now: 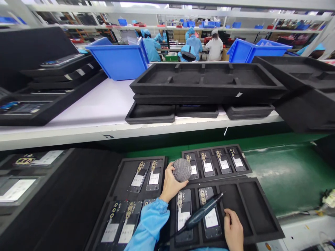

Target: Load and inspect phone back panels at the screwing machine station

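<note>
Phones [210, 220] in half-filled foam tray [253, 205]

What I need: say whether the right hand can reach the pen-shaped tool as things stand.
Probably yes: the right hand is near the tip of the pen-shaped tool, which slants across two phones with nothing visible lying over it. The left hand holds a round grey object clear of the tool.

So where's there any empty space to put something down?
The green surface is bare just right of the black trays. The near tray's rightmost slot is free, beside the right hand. On the white shelf, there's room between the left tray stack and left blue bin. It's crowded round the left hand: phones on both sides and a screwdriver across two.
</note>
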